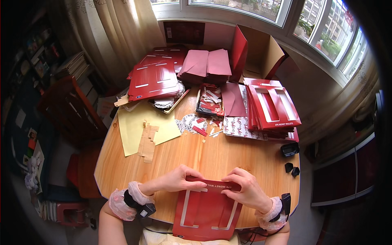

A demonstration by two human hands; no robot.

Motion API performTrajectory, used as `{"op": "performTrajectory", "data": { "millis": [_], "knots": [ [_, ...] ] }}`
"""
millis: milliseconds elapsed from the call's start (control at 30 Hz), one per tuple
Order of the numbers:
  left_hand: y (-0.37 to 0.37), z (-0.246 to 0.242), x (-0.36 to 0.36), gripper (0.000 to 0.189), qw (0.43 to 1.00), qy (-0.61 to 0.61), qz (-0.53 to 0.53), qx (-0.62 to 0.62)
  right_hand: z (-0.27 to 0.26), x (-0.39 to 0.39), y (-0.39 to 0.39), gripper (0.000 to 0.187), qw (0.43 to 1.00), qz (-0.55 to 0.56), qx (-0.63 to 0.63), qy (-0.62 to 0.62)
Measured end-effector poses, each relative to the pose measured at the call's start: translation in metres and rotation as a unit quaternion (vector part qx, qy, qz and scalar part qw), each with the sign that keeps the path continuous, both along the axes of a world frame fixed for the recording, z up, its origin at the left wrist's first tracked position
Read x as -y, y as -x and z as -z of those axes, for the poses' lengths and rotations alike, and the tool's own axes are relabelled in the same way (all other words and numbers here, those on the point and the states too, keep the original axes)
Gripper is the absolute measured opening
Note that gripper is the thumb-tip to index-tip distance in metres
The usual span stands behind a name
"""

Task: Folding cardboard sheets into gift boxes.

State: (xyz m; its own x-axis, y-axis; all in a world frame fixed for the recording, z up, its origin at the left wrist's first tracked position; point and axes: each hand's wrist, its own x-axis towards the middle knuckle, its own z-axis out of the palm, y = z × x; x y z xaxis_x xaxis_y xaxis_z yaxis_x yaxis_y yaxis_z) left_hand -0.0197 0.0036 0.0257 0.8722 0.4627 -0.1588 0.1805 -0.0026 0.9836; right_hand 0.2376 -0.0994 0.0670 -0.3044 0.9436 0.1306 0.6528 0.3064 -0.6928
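A red printed card sleeve (209,211) with two white slotted cut-outs lies at the front edge of the table, its printed end away from me. My left hand (191,180) grips its far left corner between thumb and fingers. At the far right corner my right hand (242,186) pinches the same card, the thumb on the near face and the fingers over the far edge. The card's lower end overhangs the table edge above my lap. What is behind the card is hidden.
Beyond my hands, the wooden table (183,153) bears tan tape strips (148,142) on yellow paper (131,122). Stacked red cards (156,79), pink envelopes (193,62), a tray of small pieces (209,99) and finished-looking sleeves (272,104) stand behind. Small black parts (289,149) lie right.
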Motion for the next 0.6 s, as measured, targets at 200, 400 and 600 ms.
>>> {"op": "performTrajectory", "data": {
  "millis": [200,400,600],
  "knots": [
    [0.003,0.004,-0.005,0.022,0.997,0.061,-0.038,0.017,-0.014,0.002,-0.02,0.041,0.998,0.029,0.046,0.022],
    [0.005,0.003,-0.009,0.021,0.999,0.009,-0.043,0.001,-0.023,0.007,-0.029,0.034,0.994,0.039,0.005,0.104],
    [0.004,0.003,-0.009,0.021,0.999,0.005,-0.038,-0.003,-0.01,0.008,-0.02,0.031,0.994,0.073,0.005,0.079]
  ]
}}
